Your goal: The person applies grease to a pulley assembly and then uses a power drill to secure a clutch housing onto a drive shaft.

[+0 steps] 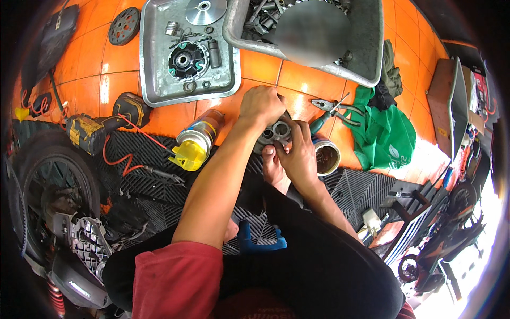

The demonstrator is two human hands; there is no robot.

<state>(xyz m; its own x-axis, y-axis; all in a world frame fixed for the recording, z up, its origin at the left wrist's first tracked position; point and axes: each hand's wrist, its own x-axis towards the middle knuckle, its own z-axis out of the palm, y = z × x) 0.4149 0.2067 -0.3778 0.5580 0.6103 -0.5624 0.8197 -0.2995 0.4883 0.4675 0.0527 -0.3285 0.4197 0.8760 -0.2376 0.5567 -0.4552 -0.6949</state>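
A round grey metal part (274, 133), which looks like a scooter variator with ring-shaped rollers, sits between my hands just above a bare foot (273, 171). My right hand (300, 159) grips its right side, thumb and fingers bent against it. At its far left edge my left hand (260, 108) is closed in a fist. The curled fingers are turned away, so what they hold is hidden. Right beside my right hand stands an open can (326, 157) with brown stuff inside. To the left of my left forearm lies a spray can (204, 130) with a yellow cap (188, 155).
A metal tray (236, 87) holds a pulley disc and small parts. Beside it is a deeper metal bin (376, 58). Pliers (350, 118), a screwdriver (320, 122) and a green bag (388, 135) lie rightward. A cordless driver (87, 133), red air hose (127, 162) and wheel (58, 175) are left.
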